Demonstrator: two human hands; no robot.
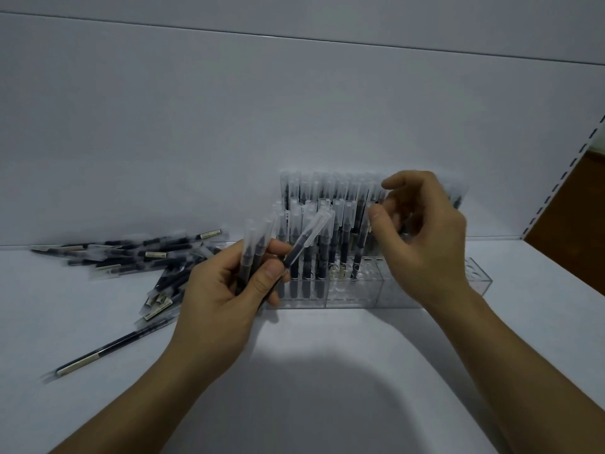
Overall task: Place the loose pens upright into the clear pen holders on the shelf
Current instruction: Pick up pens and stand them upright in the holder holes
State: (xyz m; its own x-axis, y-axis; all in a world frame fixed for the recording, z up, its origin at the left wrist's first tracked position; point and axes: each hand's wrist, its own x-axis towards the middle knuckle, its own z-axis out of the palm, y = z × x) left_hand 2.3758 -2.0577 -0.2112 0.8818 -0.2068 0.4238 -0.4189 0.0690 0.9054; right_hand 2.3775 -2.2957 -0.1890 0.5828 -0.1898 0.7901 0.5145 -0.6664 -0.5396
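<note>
The left hand [226,296] grips spare pens [253,247] as ready stock. The right hand [422,237] curls at the holders [353,294], likely seating one; its grip is unclear.

A: What was recorded of the person's body?
B: The left hand [222,293] and the right hand [429,237] were shown bare, and the left forearm [157,381] and the right forearm [523,348] were left uncovered down to the frame's lower edge.
A: Was any finer detail noted?
B: Short, trimmed nails were made out on the left thumb [263,279] and the right thumb [379,218]; the rest was softened by blur.
</note>
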